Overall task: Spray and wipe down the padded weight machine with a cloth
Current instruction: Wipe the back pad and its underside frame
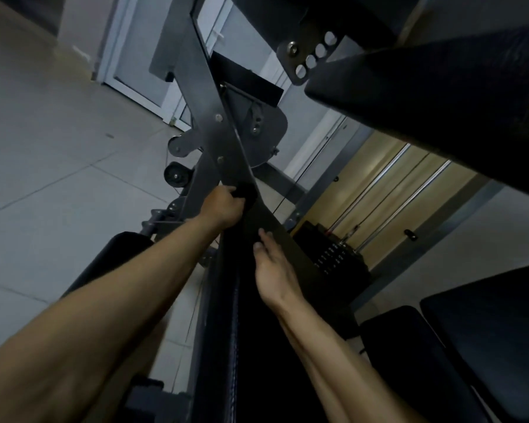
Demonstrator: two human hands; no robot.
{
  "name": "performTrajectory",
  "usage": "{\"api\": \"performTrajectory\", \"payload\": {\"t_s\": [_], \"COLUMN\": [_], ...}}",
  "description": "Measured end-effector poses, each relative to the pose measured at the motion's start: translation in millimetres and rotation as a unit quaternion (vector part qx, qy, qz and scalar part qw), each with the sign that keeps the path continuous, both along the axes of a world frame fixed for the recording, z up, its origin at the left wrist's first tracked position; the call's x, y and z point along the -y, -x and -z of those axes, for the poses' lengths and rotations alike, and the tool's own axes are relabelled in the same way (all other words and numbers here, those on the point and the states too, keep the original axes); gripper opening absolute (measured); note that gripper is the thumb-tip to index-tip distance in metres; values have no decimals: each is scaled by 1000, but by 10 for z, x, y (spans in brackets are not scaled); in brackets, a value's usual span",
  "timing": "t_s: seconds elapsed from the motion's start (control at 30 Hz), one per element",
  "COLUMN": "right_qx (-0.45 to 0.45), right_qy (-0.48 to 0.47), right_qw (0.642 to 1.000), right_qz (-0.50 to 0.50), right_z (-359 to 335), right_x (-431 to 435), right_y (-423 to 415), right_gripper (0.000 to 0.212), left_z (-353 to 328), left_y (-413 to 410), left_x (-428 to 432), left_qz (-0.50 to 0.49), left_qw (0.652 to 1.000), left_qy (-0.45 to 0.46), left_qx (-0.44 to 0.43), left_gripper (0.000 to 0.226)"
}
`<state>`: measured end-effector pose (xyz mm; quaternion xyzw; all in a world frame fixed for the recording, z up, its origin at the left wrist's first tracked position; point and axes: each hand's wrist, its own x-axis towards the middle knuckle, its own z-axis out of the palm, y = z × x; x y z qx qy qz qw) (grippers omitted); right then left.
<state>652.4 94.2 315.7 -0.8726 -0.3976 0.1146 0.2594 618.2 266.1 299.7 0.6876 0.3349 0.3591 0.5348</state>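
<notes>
Item, far left: tiled floor, with a pale door behind. Item: roller pad, black, low on the machine, untouched. Item: left hand, fingers curled tight round a dark bunched cloth and pressing it to the grey steel frame where the bars cross. Item: right hand, fingers straight and close together, laid flat on the upper end of the long black pad, apparently steadying it. Item: weight stack and chrome guide rods, beyond the hands. Item, right: seat pads and overhead pad, both black. Spray bottle: none in view. Progress, as judged: wiping under way at the frame; whether any surface is already sprayed or clean cannot be told in this dim light; the pads on either side look likely to remain
</notes>
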Motion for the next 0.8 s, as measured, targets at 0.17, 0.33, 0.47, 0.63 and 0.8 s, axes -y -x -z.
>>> {"api": "performTrajectory", "payload": {"t_s": [0.17,0.33,0.47,0.63,0.8], "right_qx": [-12,-25,-33,-29,-54], "right_qy": [-14,-51,-96,-157,-231], "right_qw": [1000,998,993,984,968], "right_qz": [5,36,55,81,81], "right_z": [15,41,16,-16,-84], "right_x": [2,26,39,70,145], "right_y": [43,1,-10,14,269], "right_gripper": [52,48,34,31,30], "left_z": [30,-235,-172,-33,86], "left_y": [54,-343,-350,303,1077], "left_x": [73,-293,-296,343,1123], "left_qz": [16,49,61,84,138], "left_qw": [1000,997,997,996,988], "left_qy": [-20,-29,-20,-11,-38], "left_qx": [11,-42,-39,14,58], "left_gripper": [22,26,32,46,53]}}
